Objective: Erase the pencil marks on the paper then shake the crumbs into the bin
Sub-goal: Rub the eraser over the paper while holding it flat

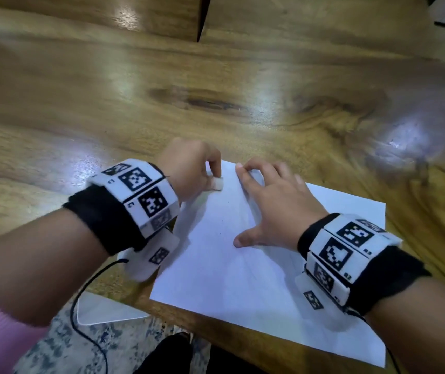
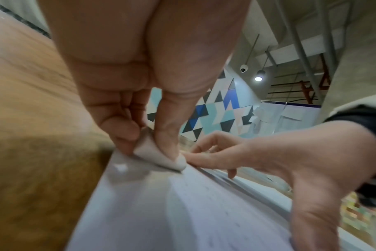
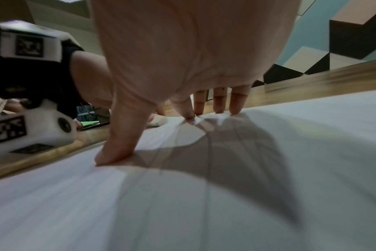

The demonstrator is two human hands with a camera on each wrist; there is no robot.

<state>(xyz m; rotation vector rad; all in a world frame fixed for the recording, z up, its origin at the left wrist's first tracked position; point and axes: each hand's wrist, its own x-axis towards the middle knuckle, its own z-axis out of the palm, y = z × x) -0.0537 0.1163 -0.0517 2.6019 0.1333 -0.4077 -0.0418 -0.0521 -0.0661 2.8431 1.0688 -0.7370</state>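
Pinched between the thumb and curled fingers of the left hand (image 1: pixel 186 168), a small white eraser (image 1: pixel 218 183) is held in a narrow grip, its lower edge down on the paper (image 1: pixel 242 265). From the left wrist view the eraser (image 2: pixel 161 156) sits pressed against the sheet's far left corner, with the thumb on one side and a fingertip on the other.

Just to the right of that grip, the right hand (image 1: pixel 275 206) lies spread on the same sheet, its grip wide and holding nothing: the fingers (image 3: pixel 236 103) are straight with their tips pressing the paper near its far edge, and the thumb (image 3: pixel 116 149) is planted apart from them, closer to the person. Its index fingertip comes close beside the eraser. The paper (image 3: pixel 204 212) is slightly rumpled under those fingertips, and faint thin lines run across it; whether they are pencil marks is hard to tell through the blur.

Under both hands the white sheet lies at an angle on the wooden surface (image 1: pixel 162 90), its near corner reaching past the surface's edge. Each wrist wears a black band with black-and-white marker tiles (image 1: pixel 140 195). Below the surface's near edge, left of the grip, a white-rimmed container (image 1: pixel 108 309) stands on a speckled floor (image 1: pixel 62 346).
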